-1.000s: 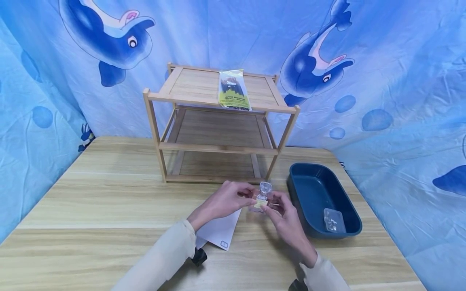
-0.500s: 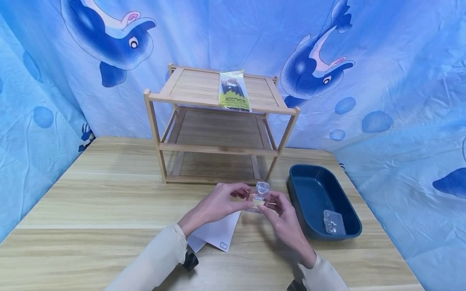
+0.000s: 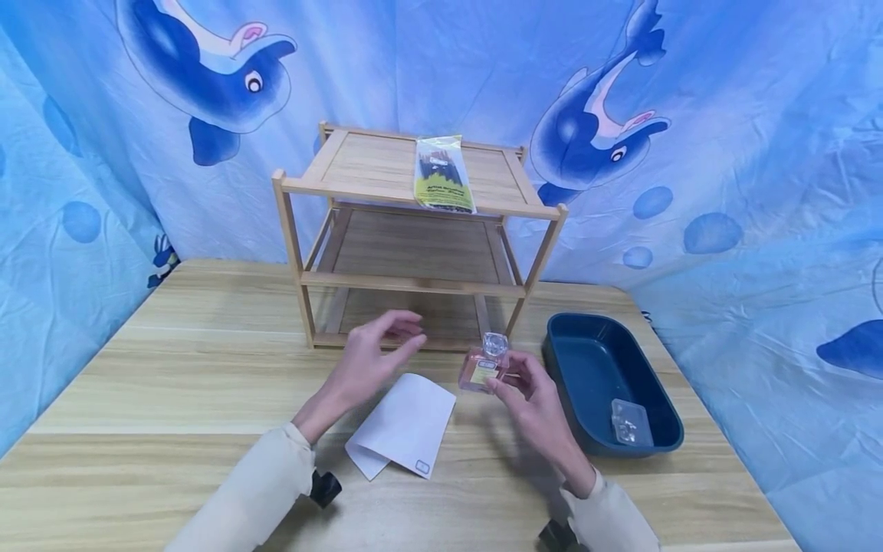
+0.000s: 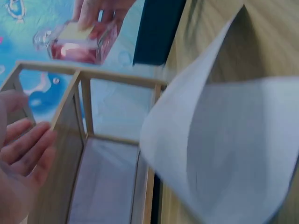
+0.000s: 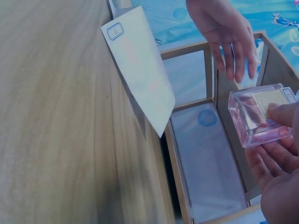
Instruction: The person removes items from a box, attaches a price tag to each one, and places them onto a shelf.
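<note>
A pink glass perfume bottle (image 3: 476, 369) with a clear faceted cap (image 3: 495, 344) and a pale label is pinched by my right hand (image 3: 541, 410), thumb on its front. It is held up over the table, tilted a little. My left hand (image 3: 362, 360) is off to the left, apart from the bottle, its fingers loosely bent with nothing in them. Below the hands lies a folded white paper (image 3: 407, 425) with a small blue-framed sticker at its corner. In the right wrist view the bottle (image 5: 254, 114) shows its thick clear base.
Behind the hands stands a three-tier wooden rack (image 3: 414, 284), a pack of artist brushes (image 3: 444, 172) on its top. To the right is a dark blue plastic tub (image 3: 586, 399) with a small clear box (image 3: 631, 422) inside. Wooden tabletop (image 3: 172, 383) spreads to the left.
My left hand has let go of the perfume bottle and moved to the left. My right hand keeps the bottle, which has shifted slightly left. More of the white paper shows now.
</note>
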`<state>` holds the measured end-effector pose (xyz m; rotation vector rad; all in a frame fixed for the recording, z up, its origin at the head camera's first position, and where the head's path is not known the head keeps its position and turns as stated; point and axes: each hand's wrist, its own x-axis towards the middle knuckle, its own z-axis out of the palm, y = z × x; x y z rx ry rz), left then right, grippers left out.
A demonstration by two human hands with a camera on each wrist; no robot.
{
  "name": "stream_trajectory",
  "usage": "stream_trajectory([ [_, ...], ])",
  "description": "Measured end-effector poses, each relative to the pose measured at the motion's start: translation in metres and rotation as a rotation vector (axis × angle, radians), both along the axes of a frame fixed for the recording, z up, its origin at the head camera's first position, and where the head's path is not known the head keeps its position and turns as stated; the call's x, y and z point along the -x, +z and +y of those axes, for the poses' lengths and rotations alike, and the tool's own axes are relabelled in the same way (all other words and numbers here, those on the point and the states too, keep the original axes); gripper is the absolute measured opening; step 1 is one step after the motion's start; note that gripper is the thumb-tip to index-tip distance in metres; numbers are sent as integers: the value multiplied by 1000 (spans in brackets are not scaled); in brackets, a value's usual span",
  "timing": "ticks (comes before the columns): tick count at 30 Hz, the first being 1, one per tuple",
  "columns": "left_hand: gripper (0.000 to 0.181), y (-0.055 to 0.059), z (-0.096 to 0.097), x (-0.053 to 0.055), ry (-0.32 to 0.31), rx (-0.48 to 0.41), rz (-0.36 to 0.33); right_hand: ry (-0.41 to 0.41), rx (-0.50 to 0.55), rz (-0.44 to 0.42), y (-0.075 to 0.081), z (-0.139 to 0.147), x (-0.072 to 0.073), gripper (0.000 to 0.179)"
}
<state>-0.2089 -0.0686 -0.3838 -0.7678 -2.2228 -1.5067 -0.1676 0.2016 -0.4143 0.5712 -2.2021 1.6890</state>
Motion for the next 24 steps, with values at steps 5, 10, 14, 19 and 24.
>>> stream_trajectory([
  [5,30,0,-21,5,152,-108,85,-11,3,-6,3,-3,2,35],
  [10,29,2,-40,6,235,-202,116,-10,-5,-9,6,-4,3,35],
  [14,30,6,-55,8,265,-255,93,-12,-15,-9,8,-4,4,35],
  [19,30,11,-71,11,290,-288,92,-10,-16,-5,9,-4,5,35],
  [24,29,13,-84,13,327,-301,121,0,-13,-2,8,-5,6,35],
])
